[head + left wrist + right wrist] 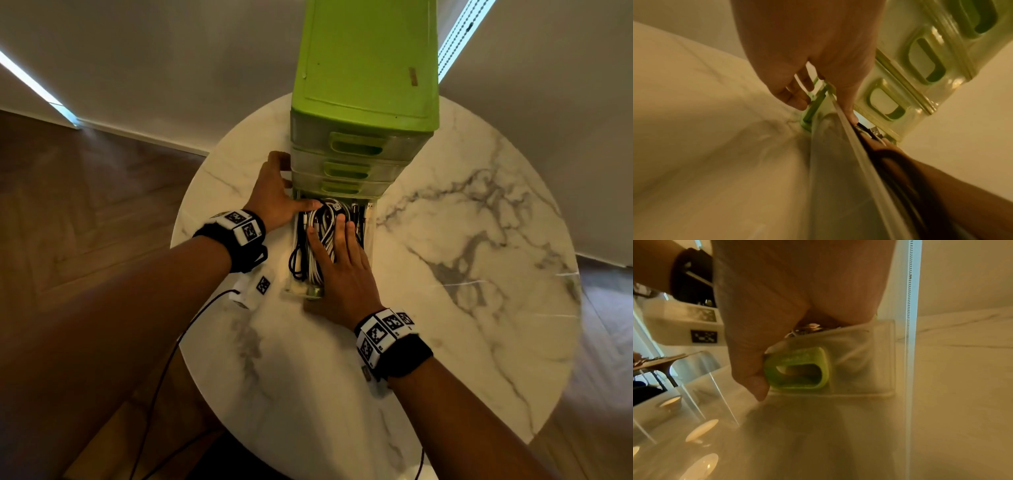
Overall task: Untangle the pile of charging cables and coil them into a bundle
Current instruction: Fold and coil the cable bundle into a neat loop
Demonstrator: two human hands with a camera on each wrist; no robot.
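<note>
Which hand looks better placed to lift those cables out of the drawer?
The right hand, probably. It lies flat on the cables in the open drawer, fingers straight over them, so it need only curl to grab. The left hand is at the drawer's far left corner beside the cabinet.

The drawer unit [366, 65] is lime green with clear, perhaps frosted, drawers. White, black and striped black-and-white cables [320, 233] fill the open drawer. The desk [479, 240] is white marble, grey-veined.

Green drawer unit [366, 102] overhangs the open drawer [369, 236]; marble table [479, 274] rightward lies open.
</note>
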